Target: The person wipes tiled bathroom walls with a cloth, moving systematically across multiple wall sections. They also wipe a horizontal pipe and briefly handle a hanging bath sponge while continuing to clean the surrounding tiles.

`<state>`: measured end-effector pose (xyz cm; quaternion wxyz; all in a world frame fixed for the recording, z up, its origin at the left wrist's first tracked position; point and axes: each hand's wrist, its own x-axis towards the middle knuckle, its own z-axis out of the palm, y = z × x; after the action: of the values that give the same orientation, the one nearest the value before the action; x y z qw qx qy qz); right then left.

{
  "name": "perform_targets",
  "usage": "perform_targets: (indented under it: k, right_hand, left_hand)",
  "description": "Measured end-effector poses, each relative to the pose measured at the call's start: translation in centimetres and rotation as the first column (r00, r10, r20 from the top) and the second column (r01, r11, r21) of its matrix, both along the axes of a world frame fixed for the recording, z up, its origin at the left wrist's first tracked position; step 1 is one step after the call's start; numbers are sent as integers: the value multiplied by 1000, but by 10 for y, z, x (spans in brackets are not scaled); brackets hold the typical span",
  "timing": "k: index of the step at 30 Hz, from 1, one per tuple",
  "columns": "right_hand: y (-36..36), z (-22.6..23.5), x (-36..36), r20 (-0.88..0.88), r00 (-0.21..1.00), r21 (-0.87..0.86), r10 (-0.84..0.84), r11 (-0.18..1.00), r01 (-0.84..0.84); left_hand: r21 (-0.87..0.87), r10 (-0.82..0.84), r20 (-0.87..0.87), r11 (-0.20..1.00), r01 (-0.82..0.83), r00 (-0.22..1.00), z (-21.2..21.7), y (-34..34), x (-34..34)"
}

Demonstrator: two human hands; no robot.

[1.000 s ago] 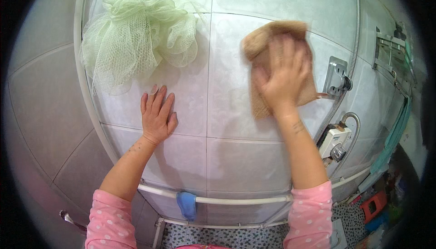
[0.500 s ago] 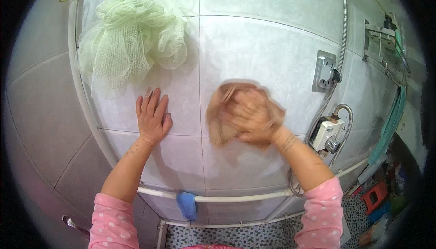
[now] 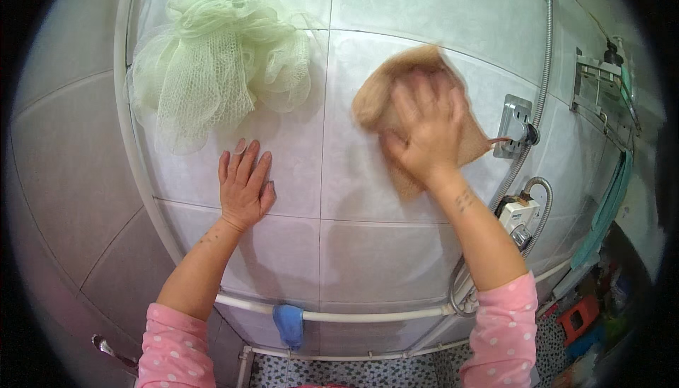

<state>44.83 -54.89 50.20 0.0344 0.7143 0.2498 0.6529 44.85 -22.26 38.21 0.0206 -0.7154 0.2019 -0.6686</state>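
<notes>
My left hand (image 3: pixel 244 184) rests flat on the pale tiled wall (image 3: pixel 279 246), its fingers spread and nothing in it. Just above its fingertips hangs a light green mesh bath pouf (image 3: pixel 216 55). To the right, my right hand (image 3: pixel 430 123) holds a brown cloth (image 3: pixel 403 176) against the wall, palm pressed over it and fingers slightly blurred. The cloth's upper left edge is folded over, and its right corner reaches toward a metal socket plate (image 3: pixel 511 125).
A flexible metal shower hose (image 3: pixel 546 55) runs down the right side past a white control box (image 3: pixel 518 215). Below my hands a white pipe (image 3: pixel 385 316) crosses the wall, with a blue cloth (image 3: pixel 288 326) hung on it. A green towel (image 3: pixel 601 211) hangs at the far right.
My right hand has slid the brown cloth up and to the right along the wall, toward the socket plate. My left hand stays flat on the tiles. The view has shifted slightly.
</notes>
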Motion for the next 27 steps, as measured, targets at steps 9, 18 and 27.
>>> perform_targets:
  k: [9,18,27]
  right_hand:
    - [-24,-110,0,-401,915,-747,36,566,-349]
    - [-54,21,4,42,992,-310,119,945,-101]
    - [-52,-1,17,184,974,248,-135,965,86]
  left_hand:
    - [-4,9,-10,1000,-9,1000,0,0,2]
    - [5,18,8,1000,-18,1000,-1,6,0]
    - [-4,13,1,1000,-13,1000,0,2,0]
